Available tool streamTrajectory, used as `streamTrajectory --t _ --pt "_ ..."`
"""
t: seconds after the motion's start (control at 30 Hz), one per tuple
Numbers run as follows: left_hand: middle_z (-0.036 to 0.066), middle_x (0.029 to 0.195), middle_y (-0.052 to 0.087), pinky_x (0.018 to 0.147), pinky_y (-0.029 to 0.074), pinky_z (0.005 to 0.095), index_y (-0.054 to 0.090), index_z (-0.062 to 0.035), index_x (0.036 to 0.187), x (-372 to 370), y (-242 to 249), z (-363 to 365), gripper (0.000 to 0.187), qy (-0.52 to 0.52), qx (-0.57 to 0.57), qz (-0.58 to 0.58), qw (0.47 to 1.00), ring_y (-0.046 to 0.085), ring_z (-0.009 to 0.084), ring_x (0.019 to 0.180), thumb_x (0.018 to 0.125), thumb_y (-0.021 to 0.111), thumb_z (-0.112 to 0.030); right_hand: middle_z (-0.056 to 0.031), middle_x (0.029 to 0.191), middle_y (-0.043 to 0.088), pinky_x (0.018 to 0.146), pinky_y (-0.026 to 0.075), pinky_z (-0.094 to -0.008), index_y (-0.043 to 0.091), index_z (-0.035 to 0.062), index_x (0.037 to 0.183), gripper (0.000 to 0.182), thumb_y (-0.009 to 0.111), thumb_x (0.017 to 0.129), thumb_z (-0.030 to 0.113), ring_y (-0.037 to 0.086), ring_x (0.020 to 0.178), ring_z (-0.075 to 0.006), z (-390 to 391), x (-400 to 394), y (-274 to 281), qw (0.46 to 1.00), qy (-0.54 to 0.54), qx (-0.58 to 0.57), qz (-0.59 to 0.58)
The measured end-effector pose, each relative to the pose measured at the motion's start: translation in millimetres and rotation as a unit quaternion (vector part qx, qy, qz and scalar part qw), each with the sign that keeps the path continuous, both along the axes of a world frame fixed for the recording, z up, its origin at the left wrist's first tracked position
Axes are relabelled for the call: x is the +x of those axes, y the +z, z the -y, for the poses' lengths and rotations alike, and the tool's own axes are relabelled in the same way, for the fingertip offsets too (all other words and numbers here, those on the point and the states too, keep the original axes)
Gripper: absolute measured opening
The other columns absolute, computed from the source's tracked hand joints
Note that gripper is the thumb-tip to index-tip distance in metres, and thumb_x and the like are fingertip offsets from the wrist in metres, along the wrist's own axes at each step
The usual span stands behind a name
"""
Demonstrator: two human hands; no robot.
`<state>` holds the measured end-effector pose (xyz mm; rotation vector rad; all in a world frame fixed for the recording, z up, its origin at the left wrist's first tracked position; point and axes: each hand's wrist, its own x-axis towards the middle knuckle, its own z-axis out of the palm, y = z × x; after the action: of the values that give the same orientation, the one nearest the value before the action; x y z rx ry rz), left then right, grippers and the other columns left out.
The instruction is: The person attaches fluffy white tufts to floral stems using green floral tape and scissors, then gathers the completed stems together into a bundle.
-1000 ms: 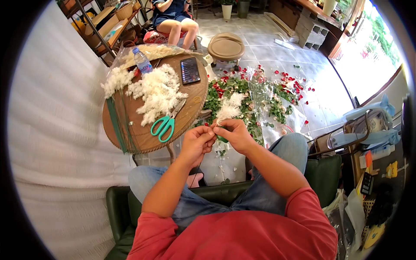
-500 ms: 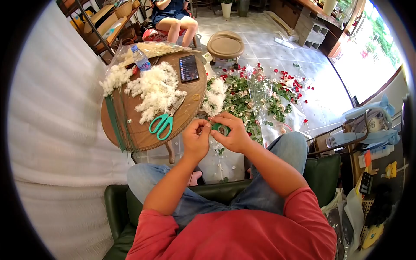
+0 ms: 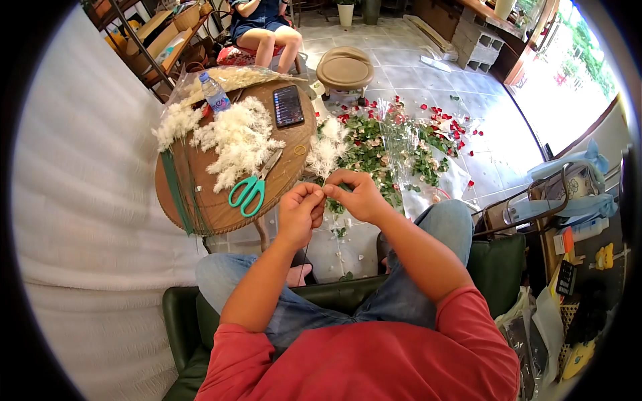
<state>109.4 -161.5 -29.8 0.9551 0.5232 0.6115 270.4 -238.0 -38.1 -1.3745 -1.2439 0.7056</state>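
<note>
My left hand (image 3: 300, 212) is closed in a pinch around the thin stem of a white feathery sprig (image 3: 327, 148), which sticks up just beyond the fingers. My right hand (image 3: 359, 198) meets it at the fingertips, its fingers curled round a roll of green tape (image 3: 345, 188) that is mostly hidden. To the left, on the round wooden table (image 3: 284, 175), lie teal-handled scissors (image 3: 248, 194), a pile of white feathery sprigs (image 3: 239, 142) and a bundle of green wires (image 3: 176, 190).
A phone (image 3: 288, 106) and a water bottle (image 3: 215, 93) are on the table. Leaves and red petals (image 3: 374, 144) cover the floor ahead. Beyond stand a round stool (image 3: 345, 68) and a seated person (image 3: 266, 39). A chair (image 3: 565, 197) is at the right.
The right hand's fingers have curled further over the green tape roll, which now shows less. The white sprig has shifted slightly left and turned. A thin strand now shows below my left hand.
</note>
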Motion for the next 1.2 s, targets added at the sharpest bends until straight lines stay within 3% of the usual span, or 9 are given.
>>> streamTrajectory --t 0.27,0.4,0.47,0.6,0.77,0.9,1.0,1.07,1.2 --pt "0.002 0.073 0.052 0.04 0.026 0.0209 0.056 -0.0043 0.092 -3 2 -7 0.009 -0.092 -0.141 0.069 0.983 0.039 0.0053 0.051 0.098 0.056 -0.011 -0.0048 0.097 0.065 0.084 0.047 -0.0282 0.072 -0.0018 0.101 0.015 0.07 0.092 0.01 0.06 0.09 -0.0132 0 -7 2 0.981 0.042 0.042 -0.185" --pt "0.004 0.074 0.055 0.04 0.031 0.0193 0.059 -0.0024 0.095 -1 -10 -3 0.011 -0.091 -0.086 0.052 0.991 0.042 0.0063 0.051 0.098 0.059 -0.012 -0.0027 0.096 0.063 0.081 0.046 -0.0274 0.072 -0.0024 0.1 0.014 0.069 0.093 0.009 0.059 0.088 -0.0112 2 -2 -5 0.966 0.066 0.015 -0.249" --pt "0.006 0.074 0.059 0.042 0.04 0.0209 0.061 -0.0006 0.097 6 -9 8 0.008 0.036 0.094 -0.007 0.995 0.052 0.0075 0.056 0.095 0.064 -0.008 -0.0021 0.095 0.064 0.079 0.046 -0.0273 0.071 -0.0023 0.096 0.012 0.07 0.092 0.009 0.057 0.086 -0.01 4 -3 -4 0.957 0.038 -0.003 -0.288" --pt "0.007 0.082 0.062 0.047 0.047 0.0227 0.062 -0.0003 0.101 9 -23 13 0.012 0.066 0.174 -0.013 0.982 0.058 0.0088 0.063 0.092 0.069 -0.004 -0.0015 0.09 0.065 0.075 0.046 -0.0254 0.071 -0.0004 0.094 0.011 0.071 0.092 0.01 0.057 0.082 -0.0088 1 -6 -7 0.957 -0.008 0.017 -0.29" --pt "0.004 0.095 0.062 0.059 0.046 0.0185 0.063 -0.0002 0.101 10 -31 15 0.011 0.187 0.457 -0.071 0.867 0.058 0.0076 0.076 0.093 0.068 -0.004 -0.0011 0.084 0.066 0.068 0.046 -0.0228 0.072 0.0019 0.099 0.016 0.075 0.09 0.015 0.056 0.074 -0.0067 0 -4 -8 0.95 -0.055 0.012 -0.308" --pt "0.004 0.09 0.06 0.057 0.045 0.0201 0.064 0.0026 0.096 13 -24 21 0.007 0.196 0.427 -0.063 0.881 0.053 0.0073 0.07 0.093 0.066 -0.003 -0.0011 0.086 0.067 0.071 0.048 -0.0236 0.073 0.001 0.102 0.019 0.075 0.091 0.016 0.058 0.078 -0.0071 2 -11 -1 0.944 -0.063 0.021 -0.322" --pt "0.0 0.084 0.057 0.056 0.042 0.0188 0.061 -0.0001 0.1 12 -34 21 0.007 0.166 0.391 -0.031 0.905 0.052 0.005 0.069 0.097 0.062 -0.006 -0.0011 0.092 0.069 0.076 0.05 -0.0251 0.074 -0.0011 0.1 0.017 0.072 0.092 0.014 0.06 0.084 -0.0088 1 -9 -4 0.963 -0.029 0.045 -0.265" --pt "-0.002 0.078 0.054 0.052 0.038 0.019 0.06 -0.0022 0.102 11 -41 21 0.009 0.099 0.314 -0.032 0.944 0.047 0.0033 0.062 0.1 0.058 -0.011 -0.0011 0.092 0.069 0.076 0.05 -0.0253 0.074 -0.0006 0.1 0.016 0.072 0.093 0.014 0.061 0.084 -0.0091 1 -9 -5 0.961 -0.03 0.043 -0.271" --pt "-0.004 0.075 0.054 0.051 0.036 0.0191 0.059 -0.0039 0.104 10 -40 21 0.011 0.066 0.281 -0.025 0.957 0.044 0.0025 0.059 0.102 0.057 -0.015 -0.0018 0.094 0.07 0.076 0.051 -0.0261 0.072 0.0011 0.1 0.015 0.072 0.092 0.014 0.063 0.084 -0.0099 3 -11 -3 0.946 -0.04 0.044 -0.319"
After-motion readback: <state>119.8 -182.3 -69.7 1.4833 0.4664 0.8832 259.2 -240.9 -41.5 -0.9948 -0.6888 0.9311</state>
